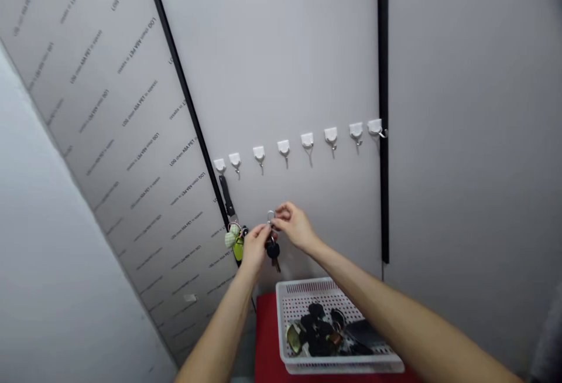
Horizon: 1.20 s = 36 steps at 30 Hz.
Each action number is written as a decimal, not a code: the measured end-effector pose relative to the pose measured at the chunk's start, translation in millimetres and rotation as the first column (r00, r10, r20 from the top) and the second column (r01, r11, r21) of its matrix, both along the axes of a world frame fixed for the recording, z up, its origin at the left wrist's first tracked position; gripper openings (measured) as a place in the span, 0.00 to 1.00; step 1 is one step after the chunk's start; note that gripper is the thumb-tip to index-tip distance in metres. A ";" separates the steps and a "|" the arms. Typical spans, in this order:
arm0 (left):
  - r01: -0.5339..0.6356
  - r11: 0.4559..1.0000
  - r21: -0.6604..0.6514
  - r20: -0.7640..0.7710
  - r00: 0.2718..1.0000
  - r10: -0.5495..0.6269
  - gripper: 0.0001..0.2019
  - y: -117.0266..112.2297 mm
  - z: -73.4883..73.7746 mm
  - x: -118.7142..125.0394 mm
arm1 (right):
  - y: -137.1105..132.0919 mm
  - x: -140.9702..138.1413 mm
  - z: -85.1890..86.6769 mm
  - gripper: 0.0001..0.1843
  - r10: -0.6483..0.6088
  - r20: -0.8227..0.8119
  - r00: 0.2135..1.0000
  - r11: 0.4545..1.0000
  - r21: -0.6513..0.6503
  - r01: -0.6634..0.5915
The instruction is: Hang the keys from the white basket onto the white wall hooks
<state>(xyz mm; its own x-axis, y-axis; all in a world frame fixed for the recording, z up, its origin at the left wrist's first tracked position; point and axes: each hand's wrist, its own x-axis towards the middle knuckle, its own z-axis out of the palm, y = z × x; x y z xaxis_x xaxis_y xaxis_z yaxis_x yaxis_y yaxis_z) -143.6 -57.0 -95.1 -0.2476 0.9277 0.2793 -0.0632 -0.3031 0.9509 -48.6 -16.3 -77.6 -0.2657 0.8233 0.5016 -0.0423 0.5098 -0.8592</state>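
Observation:
Between my two hands, in front of the wall, hangs a set of keys (273, 250) with dark heads and a metal ring at the top. The fingers of my left hand (256, 246) are pinched on the keys' ring from the left. From the right, my right hand (295, 226) pinches the same ring between thumb and finger. Just left of my left hand, a black strap (227, 197) hangs from the leftmost white hook (220, 165), carrying a green-and-white bow charm (232, 235) and a yellow-green tag (237, 250).
Several white adhesive hooks (283, 147) run in a rising row across the grey wall. Below, a white perforated basket (342, 365) holding dark keys and other small items stands on a red surface (266, 327). A black vertical strip (383, 195) borders the panel on the right.

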 end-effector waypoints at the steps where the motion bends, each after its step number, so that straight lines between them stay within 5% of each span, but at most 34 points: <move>1: -0.024 0.999 0.040 -0.002 1.000 0.024 0.13 1.9 13.3 -4.4 | 2.0 -7.4 12.7 0.07 -0.024 -0.013 1.000 0.999 0.042 0.025; 6: -0.113 0.978 0.177 0.016 0.994 0.112 0.11 10.8 67.6 -24.9 | 8.3 -39.4 69.9 0.04 -0.126 -0.023 0.992 0.968 0.218 0.128; 10: -0.184 0.965 0.186 0.035 0.983 0.181 0.12 18.4 89.2 -38.1 | 10.2 -56.9 94.2 0.05 -0.188 0.019 0.982 0.943 0.283 0.175; 17: -0.188 0.976 0.107 0.090 0.980 0.179 0.10 33.6 92.2 -47.0 | 23.1 -72.7 97.3 0.06 -0.312 0.134 0.941 0.913 0.315 0.258; 22: -0.230 0.970 0.074 -0.046 0.971 0.234 0.07 33.2 83.9 -47.7 | 24.4 -65.9 87.6 0.08 -0.335 0.214 0.918 0.898 0.366 0.243; 25: -0.358 0.925 0.125 -0.116 0.921 0.373 0.10 24.5 63.9 -46.6 | 18.7 -47.9 65.4 0.09 -0.296 0.256 0.920 0.911 0.364 0.192; 27: -0.437 0.880 0.186 -0.140 0.875 0.464 0.14 14.7 39.9 -42.6 | 12.0 -29.8 39.2 0.09 -0.259 0.316 0.913 0.930 0.337 0.147; 29: -0.408 0.893 0.188 -0.206 0.873 0.443 0.14 1.0 7.9 -34.2 | 1.9 -7.4 5.1 0.09 -0.185 0.417 0.890 0.960 0.268 0.074; 32: -0.140 0.990 -0.009 -0.435 0.892 0.122 0.10 -23.7 -48.7 -13.9 | -18.3 30.9 -51.7 0.09 -0.011 0.613 0.790 0.995 0.087 -0.053; 36: 0.069 0.964 -0.257 -0.718 0.654 -0.239 0.11 -52.1 -114.0 13.0 | -44.2 76.3 -113.6 0.12 0.174 0.791 0.586 0.984 -0.115 -0.136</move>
